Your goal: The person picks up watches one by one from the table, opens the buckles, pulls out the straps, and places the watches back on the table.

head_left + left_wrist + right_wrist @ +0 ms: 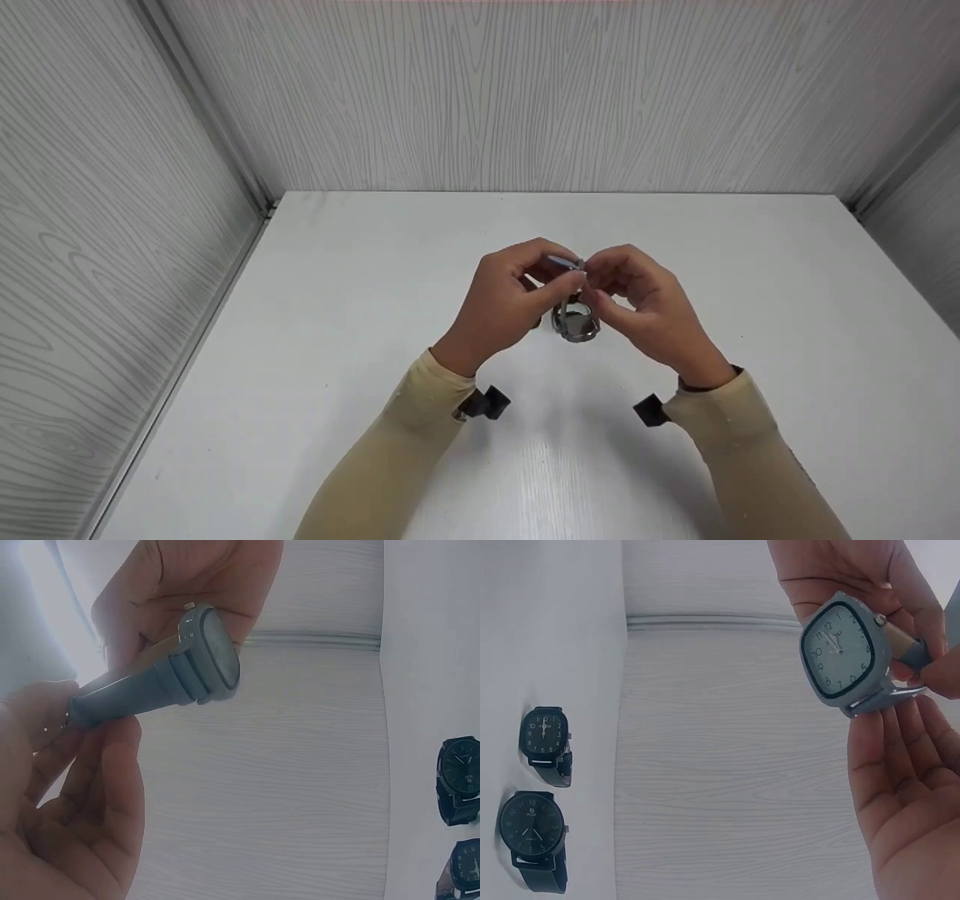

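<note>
2 sq. watches (pixel 838 656), 1 rnd watch (pixel 532 825), 2 grips (pixel 510 304), 2 sleeves (pixel 397 435), 1 tbl (pixel 375 247).

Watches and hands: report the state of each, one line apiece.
Grey-blue watch: held in the air, dial showing in the right wrist view; whether it is buckled, cannot tell.
Left hand: gripping the watch's strap.
Right hand: gripping the strap too.
Round black watch: resting on the table, unheld.
Square black watch: also on the table, unheld.

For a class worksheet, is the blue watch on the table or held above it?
Held above it: left hand and right hand grip the blue watch, and wrist views show the wall behind it.
</note>
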Demonstrator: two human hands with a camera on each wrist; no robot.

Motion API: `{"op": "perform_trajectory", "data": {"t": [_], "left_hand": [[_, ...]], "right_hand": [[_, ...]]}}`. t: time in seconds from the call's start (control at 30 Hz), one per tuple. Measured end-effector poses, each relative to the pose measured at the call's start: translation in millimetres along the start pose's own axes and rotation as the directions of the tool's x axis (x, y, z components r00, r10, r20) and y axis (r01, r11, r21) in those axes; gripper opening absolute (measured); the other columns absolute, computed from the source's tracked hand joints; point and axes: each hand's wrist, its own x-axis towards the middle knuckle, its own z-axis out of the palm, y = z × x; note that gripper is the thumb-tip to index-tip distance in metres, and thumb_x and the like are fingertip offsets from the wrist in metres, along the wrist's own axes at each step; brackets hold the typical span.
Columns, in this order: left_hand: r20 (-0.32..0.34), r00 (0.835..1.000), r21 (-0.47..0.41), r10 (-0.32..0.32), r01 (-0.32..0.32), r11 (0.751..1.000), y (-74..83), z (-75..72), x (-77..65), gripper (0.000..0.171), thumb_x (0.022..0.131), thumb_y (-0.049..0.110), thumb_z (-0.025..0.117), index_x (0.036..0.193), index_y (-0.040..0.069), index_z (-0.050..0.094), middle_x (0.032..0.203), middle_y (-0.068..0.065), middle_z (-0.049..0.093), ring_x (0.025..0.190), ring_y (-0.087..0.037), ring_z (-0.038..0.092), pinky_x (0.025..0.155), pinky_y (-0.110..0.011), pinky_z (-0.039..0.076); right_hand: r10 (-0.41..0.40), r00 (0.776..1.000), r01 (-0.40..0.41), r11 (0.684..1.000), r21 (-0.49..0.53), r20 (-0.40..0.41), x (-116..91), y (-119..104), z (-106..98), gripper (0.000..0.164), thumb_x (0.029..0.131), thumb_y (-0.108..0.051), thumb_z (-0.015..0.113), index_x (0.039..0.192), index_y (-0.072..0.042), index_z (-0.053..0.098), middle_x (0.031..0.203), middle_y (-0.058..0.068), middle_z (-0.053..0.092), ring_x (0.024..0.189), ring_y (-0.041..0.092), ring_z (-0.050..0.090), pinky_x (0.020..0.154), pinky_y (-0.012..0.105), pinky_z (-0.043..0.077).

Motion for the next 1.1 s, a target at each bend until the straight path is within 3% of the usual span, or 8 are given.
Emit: {"op": "perform_trajectory", "data": {"t": [0.23, 0.47, 0.73, 0.87, 1.1], "left_hand": [[0.021, 1.0, 0.04, 0.022, -0.023, 0.999, -1.5, 0.2, 1.2, 0.02, 0.099, 0.029, 0.073, 0.11, 0.013, 0.077, 0.097, 0.005, 0.075, 0.082, -0.009, 0.069, 0.069, -0.03, 0.057], [0.049, 0.998, 0.045, -0.029, 0.027, 0.999, -1.3, -0.3, 1.9, 0.02, 0.098, 0.03, 0.074, 0.111, 0.014, 0.076, 0.095, 0.005, 0.075, 0.076, -0.011, 0.068, 0.054, -0.03, 0.053], [0.045, 0.999, 0.067, -0.013, 0.01, 0.998, -1.6, -0.7, 2.9, 0.021, 0.098, 0.027, 0.074, 0.11, 0.01, 0.074, 0.095, 0.004, 0.075, 0.087, -0.005, 0.069, 0.075, -0.033, 0.059], [0.042, 0.999, 0.06, -0.008, 0.005, 0.998, -2.1, -1.1, 2.2, 0.021, 0.098, 0.026, 0.073, 0.11, 0.009, 0.074, 0.095, 0.003, 0.075, 0.087, -0.005, 0.07, 0.075, -0.032, 0.059], [0.017, 1.0, 0.05, 0.003, -0.004, 0.999, -3.2, -4.6, 0.9, 0.021, 0.099, 0.027, 0.072, 0.11, 0.01, 0.074, 0.095, 0.002, 0.074, 0.084, -0.007, 0.069, 0.073, -0.032, 0.059]], "right_hand": [[0.02, 1.0, -0.02, 1.0, -0.018, -0.013, 0.7, 1.7, -1.2, 0.013, 0.097, 0.003, 0.066, 0.11, 0.0, 0.068, 0.1, 0.011, 0.071, 0.091, 0.019, 0.068, 0.083, 0.027, 0.056], [0.023, 1.0, -0.023, 0.999, -0.04, -0.017, 0.3, 3.3, 0.0, 0.008, 0.097, 0.002, 0.069, 0.102, -0.003, 0.071, 0.094, 0.01, 0.072, 0.084, 0.017, 0.067, 0.08, 0.025, 0.055], [0.013, 1.0, -0.014, 0.998, -0.062, -0.023, 0.4, 5.9, 0.1, 0.007, 0.095, 0.004, 0.069, 0.099, -0.002, 0.069, 0.094, 0.008, 0.071, 0.082, 0.017, 0.066, 0.078, 0.024, 0.055], [0.017, 1.0, -0.018, 0.999, -0.051, -0.019, 0.9, 5.2, 0.3, 0.007, 0.095, 0.004, 0.069, 0.099, -0.001, 0.069, 0.094, 0.012, 0.071, 0.083, 0.017, 0.066, 0.078, 0.024, 0.055], [0.022, 1.0, -0.023, 0.998, -0.061, -0.017, 1.9, 5.9, 0.9, 0.008, 0.094, 0.005, 0.068, 0.098, -0.001, 0.068, 0.091, 0.004, 0.069, 0.081, 0.016, 0.064, 0.077, 0.024, 0.054]]}}
